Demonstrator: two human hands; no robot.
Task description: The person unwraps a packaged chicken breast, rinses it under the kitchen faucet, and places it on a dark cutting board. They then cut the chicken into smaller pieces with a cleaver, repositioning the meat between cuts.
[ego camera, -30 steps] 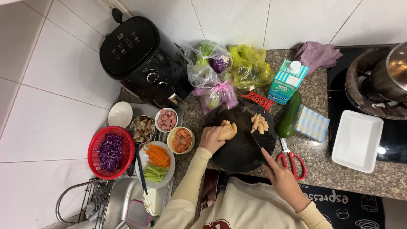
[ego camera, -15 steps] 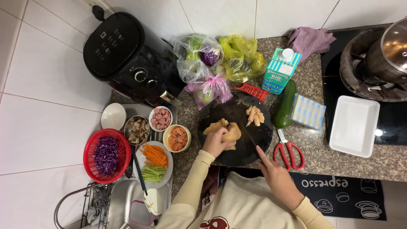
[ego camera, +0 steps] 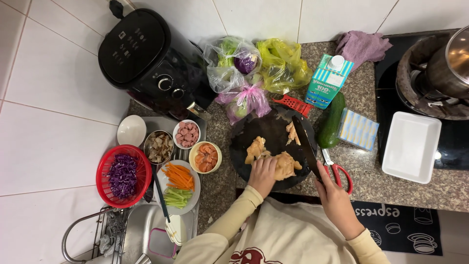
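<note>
The person stands over a round black cutting board [ego camera: 259, 132] set on the speckled stone desk [ego camera: 371, 190]. The left hand [ego camera: 263, 175] lies flat on a big piece of raw chicken [ego camera: 286, 165] at the board's six o'clock edge, fingers spread over the meat and pressing it down rather than pinching it. The right hand [ego camera: 334, 195] has its grip wrapped tight around the handle of a dark knife [ego camera: 305, 146], whose blade runs up toward twelve o'clock along the right side of the chicken, just beside it. A second chunk of chicken [ego camera: 255, 148] lies at about nine o'clock from the held piece, touching it or nearly so, and some cut strips [ego camera: 292, 132] rest near the board's top right.

At three o'clock from the board, red-handled scissors [ego camera: 339, 171] lie on the desk close to the knife hand, with a cucumber [ego camera: 332, 122] above them and a white tray [ego camera: 410, 146] further right. At nine o'clock from the board sit small bowls, one with sliced sausage [ego camera: 187, 133], plus a plate of carrot and celery sticks [ego camera: 178, 186] and a red basket of shredded purple cabbage [ego camera: 122, 175]. A black air fryer [ego camera: 146, 58] stands at eleven o'clock, with bagged vegetables [ego camera: 244, 68] at twelve.
</note>
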